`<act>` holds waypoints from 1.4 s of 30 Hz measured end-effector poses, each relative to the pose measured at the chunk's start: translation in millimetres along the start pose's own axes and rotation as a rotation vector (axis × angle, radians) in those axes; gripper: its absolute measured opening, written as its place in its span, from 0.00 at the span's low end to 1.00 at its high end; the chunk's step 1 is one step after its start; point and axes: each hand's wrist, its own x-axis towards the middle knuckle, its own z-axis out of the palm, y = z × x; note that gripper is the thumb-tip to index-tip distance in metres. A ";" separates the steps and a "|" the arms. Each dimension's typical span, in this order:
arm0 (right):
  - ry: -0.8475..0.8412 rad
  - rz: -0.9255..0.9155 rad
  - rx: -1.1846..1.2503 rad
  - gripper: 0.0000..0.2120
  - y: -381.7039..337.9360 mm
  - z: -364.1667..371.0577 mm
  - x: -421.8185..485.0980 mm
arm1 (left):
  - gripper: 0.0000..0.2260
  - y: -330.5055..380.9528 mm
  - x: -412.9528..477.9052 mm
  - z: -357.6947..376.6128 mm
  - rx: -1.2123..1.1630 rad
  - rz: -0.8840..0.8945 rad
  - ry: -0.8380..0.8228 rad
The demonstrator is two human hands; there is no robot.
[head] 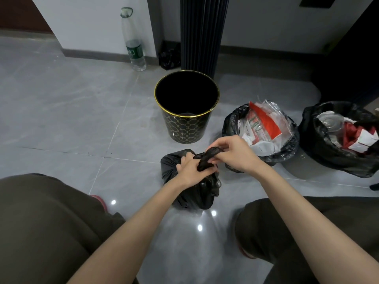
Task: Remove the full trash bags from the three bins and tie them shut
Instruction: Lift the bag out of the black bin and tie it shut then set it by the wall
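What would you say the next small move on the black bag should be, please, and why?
Probably loop the twisted end round and pull it tight with the right hand to form the knot. The left hand grips the gathered neck of the black bag, which lies on the floor outside the empty bin, and no finished knot shows yet.

A small black trash bag (196, 193) sits on the grey tile floor (61, 119) between the person's knees. The left grip (188, 169) clutches its gathered neck, and the right grip (233, 152) pinches the twisted end. At 12 o'clock stands a gold-rimmed bin (184, 128). At 2 o'clock a second bin (231, 124) and at 3 o'clock a third bin (315, 136), both lined in black, brim with rubbish. A clear bottle (134, 48) stands at 11 o'clock.
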 end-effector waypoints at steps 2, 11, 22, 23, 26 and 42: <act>0.115 0.053 0.097 0.07 7.2 -3.4 2.6 | 0.14 -4.4 2.7 0.3 0.063 0.033 -0.003; 0.264 0.431 0.285 0.08 34.0 -7.2 -3.3 | 0.11 -15.4 0.4 4.7 0.092 0.155 -0.035; 0.098 0.425 0.300 0.03 36.7 11.8 -7.0 | 0.12 -13.0 0.0 6.3 0.091 0.126 -0.028; 0.095 0.289 0.019 0.02 38.7 16.5 -9.9 | 0.12 -13.4 0.1 6.1 0.089 0.124 -0.022; 0.005 0.023 -0.458 0.05 39.2 21.1 -18.1 | 0.13 -14.5 1.2 4.5 0.072 0.107 0.012; -0.028 0.514 0.881 0.09 42.9 20.3 -10.1 | 0.13 -21.2 5.4 -1.0 -0.017 0.116 0.004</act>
